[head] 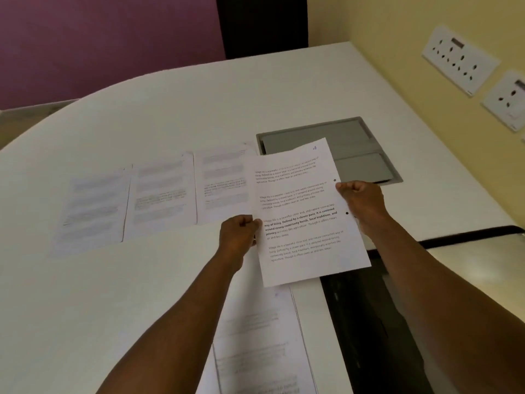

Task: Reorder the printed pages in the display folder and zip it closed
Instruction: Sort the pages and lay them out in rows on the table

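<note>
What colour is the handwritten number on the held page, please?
Blue, on the held page, top right corner; head view.

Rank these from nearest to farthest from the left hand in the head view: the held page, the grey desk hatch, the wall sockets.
1. Held page: pinched by the left hand at its left edge.
2. Grey hatch: up and to the right, set in the desk.
3. Wall sockets: far right, on the yellow wall.
</note>
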A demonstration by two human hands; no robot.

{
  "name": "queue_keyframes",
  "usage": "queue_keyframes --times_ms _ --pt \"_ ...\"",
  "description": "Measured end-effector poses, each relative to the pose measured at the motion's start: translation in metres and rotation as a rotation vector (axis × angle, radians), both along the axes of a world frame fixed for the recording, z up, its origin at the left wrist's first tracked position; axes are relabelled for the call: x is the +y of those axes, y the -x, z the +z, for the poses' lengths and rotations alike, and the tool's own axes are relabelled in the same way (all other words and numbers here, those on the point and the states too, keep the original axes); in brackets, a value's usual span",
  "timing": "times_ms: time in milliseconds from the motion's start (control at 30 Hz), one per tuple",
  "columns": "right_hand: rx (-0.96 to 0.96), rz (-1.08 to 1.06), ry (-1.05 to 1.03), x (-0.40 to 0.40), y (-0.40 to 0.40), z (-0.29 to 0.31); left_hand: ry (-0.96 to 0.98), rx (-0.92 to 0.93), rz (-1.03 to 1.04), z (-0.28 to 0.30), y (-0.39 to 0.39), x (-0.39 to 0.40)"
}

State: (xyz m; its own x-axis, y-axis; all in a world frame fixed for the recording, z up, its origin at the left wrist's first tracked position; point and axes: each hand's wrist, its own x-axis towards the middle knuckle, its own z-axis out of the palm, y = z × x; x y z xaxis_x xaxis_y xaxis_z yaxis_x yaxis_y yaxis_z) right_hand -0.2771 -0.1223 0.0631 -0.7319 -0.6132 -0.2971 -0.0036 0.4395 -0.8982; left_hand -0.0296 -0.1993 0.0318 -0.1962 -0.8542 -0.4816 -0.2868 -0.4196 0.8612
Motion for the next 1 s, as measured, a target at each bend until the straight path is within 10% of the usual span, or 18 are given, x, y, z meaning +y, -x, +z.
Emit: queue_keyframes --times_ms 1000 --pt "0.626 0.160 -0.277 -0.209 0.120 -0.114 0.423 -0.557 0.014 -0.084 0.139 -0.194"
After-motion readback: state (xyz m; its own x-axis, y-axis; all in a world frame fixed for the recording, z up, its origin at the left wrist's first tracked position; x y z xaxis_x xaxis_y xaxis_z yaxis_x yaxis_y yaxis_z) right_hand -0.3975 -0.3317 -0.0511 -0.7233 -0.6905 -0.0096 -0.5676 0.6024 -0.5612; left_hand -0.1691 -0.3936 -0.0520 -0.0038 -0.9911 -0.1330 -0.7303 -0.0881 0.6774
